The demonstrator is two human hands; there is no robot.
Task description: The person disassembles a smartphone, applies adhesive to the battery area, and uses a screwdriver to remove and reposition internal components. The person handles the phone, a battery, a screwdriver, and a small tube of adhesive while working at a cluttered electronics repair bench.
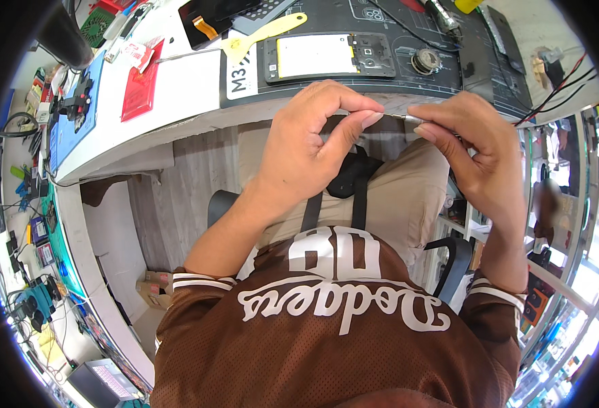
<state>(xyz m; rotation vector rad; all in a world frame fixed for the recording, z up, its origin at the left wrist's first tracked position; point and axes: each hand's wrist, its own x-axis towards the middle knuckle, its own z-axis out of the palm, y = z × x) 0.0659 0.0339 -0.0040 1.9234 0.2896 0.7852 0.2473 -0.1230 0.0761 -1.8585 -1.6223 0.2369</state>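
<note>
Both hands meet at the desk's front edge around a slim metal tool (405, 118), which looks like a small screwdriver. My left hand (316, 136) pinches its thin end between thumb and index finger; whatever else is in that pinch is too small to make out. My right hand (473, 143) grips the silver body with its fingertips. Just beyond them lies an opened phone (316, 56) with a white battery, beside a yellow plastic scraper (252, 37) and a round metal piece (425, 61).
A red flat pouch (143, 85), a blue mat (78, 119) with a black fixture, and a dark screen (197, 17) lie on the desk (190, 85). A side bench with cables and a laptop (105, 381) runs along the left. A glass shelving unit (564, 251) stands at right.
</note>
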